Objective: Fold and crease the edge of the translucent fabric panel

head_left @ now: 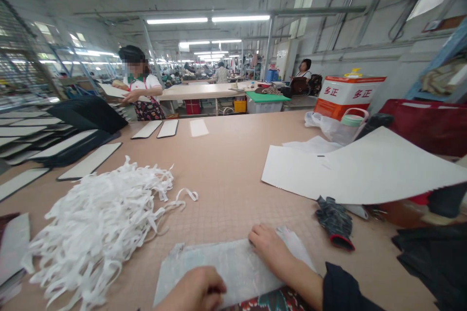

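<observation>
A thin, pale grey, translucent sheet [233,265] lies at the table's near edge, over patterned dark cloth. My right hand [269,248] rests on its upper right part, palm down with the fingers lying flat. At the lower left of the sheet is my left hand [200,287], its fingers curled inward; whether they pinch anything is hidden. To the left spreads a big tangled heap of white strips [105,223], one strip trailing toward the middle. A dark grey glove with a red cuff [333,221] lies right of my right hand.
A large white board [357,170] covers the table's right side, near a plastic bag and a red-white box [346,97]. Dark-edged white panels [89,161] and a black stack [89,114] stand at the left. Beyond the table, a person [140,85] holds white panels.
</observation>
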`<state>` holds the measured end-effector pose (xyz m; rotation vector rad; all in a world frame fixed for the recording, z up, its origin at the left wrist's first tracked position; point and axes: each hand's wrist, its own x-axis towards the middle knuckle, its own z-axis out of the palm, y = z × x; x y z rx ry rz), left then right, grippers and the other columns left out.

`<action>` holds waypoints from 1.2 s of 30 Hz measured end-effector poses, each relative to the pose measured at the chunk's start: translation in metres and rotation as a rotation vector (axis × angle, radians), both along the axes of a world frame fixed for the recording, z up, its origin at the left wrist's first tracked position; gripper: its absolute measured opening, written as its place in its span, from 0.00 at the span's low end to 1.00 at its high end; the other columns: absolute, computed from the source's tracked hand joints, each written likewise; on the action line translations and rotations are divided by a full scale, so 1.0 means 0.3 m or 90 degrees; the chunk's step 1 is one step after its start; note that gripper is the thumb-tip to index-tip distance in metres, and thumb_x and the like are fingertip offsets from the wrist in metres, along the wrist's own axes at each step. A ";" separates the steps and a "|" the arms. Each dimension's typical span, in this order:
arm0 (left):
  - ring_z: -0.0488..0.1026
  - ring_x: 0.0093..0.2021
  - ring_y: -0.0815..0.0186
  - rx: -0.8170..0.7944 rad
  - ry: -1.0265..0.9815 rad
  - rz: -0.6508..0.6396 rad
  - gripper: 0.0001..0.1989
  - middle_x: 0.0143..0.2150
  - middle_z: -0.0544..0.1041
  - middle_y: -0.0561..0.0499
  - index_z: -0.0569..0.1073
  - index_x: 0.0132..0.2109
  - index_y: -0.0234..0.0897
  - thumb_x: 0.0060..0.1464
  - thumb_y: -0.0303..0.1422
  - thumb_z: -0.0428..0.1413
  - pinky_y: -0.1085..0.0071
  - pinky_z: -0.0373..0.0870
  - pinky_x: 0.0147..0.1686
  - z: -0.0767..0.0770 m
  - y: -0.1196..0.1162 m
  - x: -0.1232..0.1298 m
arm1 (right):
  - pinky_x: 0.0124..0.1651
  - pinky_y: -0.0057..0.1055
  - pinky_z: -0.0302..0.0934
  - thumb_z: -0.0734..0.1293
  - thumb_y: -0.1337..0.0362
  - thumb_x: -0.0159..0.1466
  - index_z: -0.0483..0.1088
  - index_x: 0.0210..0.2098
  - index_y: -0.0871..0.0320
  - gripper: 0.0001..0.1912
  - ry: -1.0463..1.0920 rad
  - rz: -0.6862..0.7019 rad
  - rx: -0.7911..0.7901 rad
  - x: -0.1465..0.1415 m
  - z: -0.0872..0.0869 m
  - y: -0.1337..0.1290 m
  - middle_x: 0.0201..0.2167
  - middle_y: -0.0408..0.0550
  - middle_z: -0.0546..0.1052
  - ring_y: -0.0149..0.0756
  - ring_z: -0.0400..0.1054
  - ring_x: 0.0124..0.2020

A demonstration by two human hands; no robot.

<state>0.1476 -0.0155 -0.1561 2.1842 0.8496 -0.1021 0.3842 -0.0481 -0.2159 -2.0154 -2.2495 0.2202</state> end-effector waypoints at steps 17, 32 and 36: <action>0.64 0.39 0.63 0.489 -0.116 -0.006 0.04 0.39 0.70 0.52 0.69 0.36 0.39 0.51 0.27 0.55 0.65 0.58 0.41 -0.249 0.071 0.158 | 0.42 0.29 0.55 0.58 0.75 0.52 0.66 0.32 0.59 0.11 0.169 0.123 0.035 -0.028 0.056 -0.065 0.34 0.48 0.71 0.36 0.63 0.38; 0.67 0.35 0.66 0.401 0.138 -0.013 0.03 0.33 0.73 0.54 0.66 0.31 0.38 0.50 0.29 0.54 0.69 0.57 0.37 -0.091 0.134 -0.199 | 0.35 0.38 0.59 0.59 0.73 0.48 0.71 0.29 0.54 0.13 0.001 -0.026 -0.175 0.176 0.016 -0.026 0.30 0.54 0.77 0.48 0.71 0.34; 0.66 0.33 0.67 0.491 0.079 -0.039 0.04 0.30 0.72 0.56 0.66 0.29 0.38 0.51 0.29 0.54 0.66 0.54 0.43 -0.148 0.116 -0.221 | 0.36 0.40 0.60 0.62 0.72 0.44 0.72 0.28 0.52 0.14 0.038 0.049 -0.179 0.103 0.055 0.015 0.31 0.52 0.77 0.50 0.70 0.35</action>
